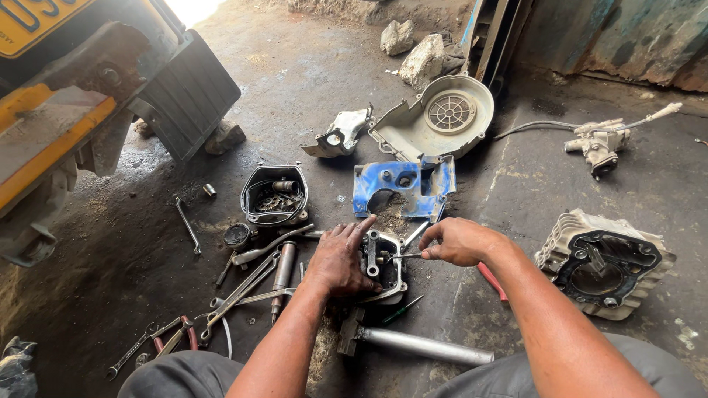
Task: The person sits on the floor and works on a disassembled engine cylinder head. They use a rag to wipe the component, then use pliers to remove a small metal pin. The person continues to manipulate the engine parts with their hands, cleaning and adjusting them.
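Nearest me: a silver tube (426, 346) lies on the concrete floor (310, 81) between my knees.
Engine part: a small metal housing (385, 267) just past the tube, under and between both hands.
Left hand (341, 262): I see it pressed flat over the housing's left side, fingers spread.
Right hand (459, 241): pinched on a thin tool (407, 256) (its tip touches the housing).
Left of the hands: spanners (243, 287) lie scattered.

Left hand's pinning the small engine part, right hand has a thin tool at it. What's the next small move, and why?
Probably keep the left hand pressing the engine part flat and work the thin tool in the right hand gently at its top face. The tip already sits there, and the part rests loose on gritty floor, so it could slide.
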